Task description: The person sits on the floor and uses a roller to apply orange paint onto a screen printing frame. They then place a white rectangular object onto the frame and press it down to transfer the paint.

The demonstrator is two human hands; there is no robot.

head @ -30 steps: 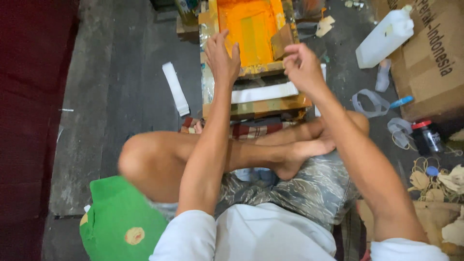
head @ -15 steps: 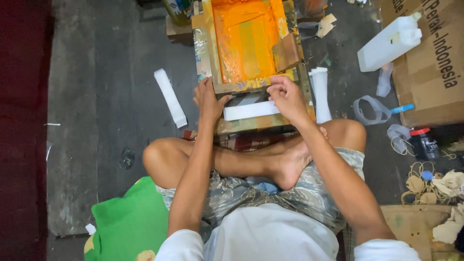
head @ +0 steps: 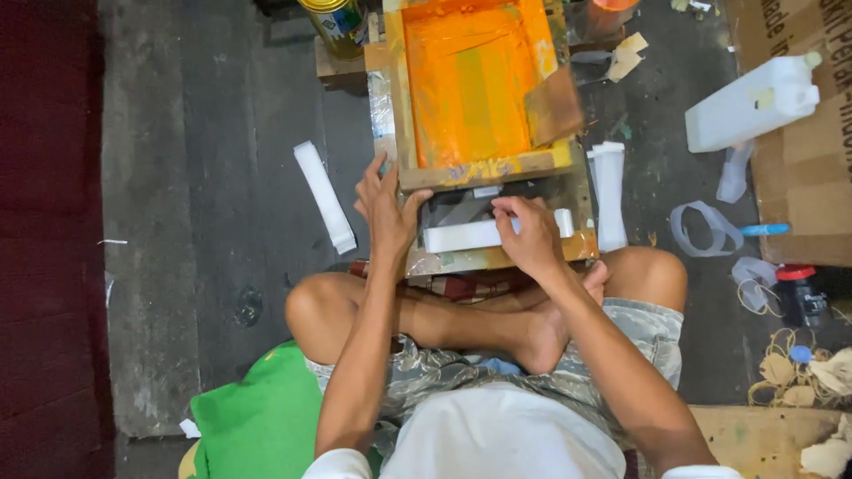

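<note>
A wooden screen frame (head: 470, 173) filled with orange ink (head: 470, 80) stands on the floor in front of my crossed legs. Its near edge is raised above a base board (head: 497, 259). My left hand (head: 386, 208) grips the frame's near left corner, fingers spread along the wood. A long white strip (head: 457, 237) lies across the base board under the raised edge. My right hand (head: 531, 235) holds the strip's right part, fingertips on its top edge. A brown squeegee (head: 555, 106) leans in the frame's right side.
Stacks of white strips lie on the floor at the left (head: 325, 197) and at the right (head: 610, 191) of the frame. A white jerrycan (head: 754, 102), cardboard box (head: 812, 195), blue pen (head: 763, 230) and red-capped bottle (head: 799, 297) sit right. A green cushion (head: 257, 421) lies near left.
Both hands came down from the frame's near edge. The left hand now grips the corner, and the right hand has settled on the white strip.
</note>
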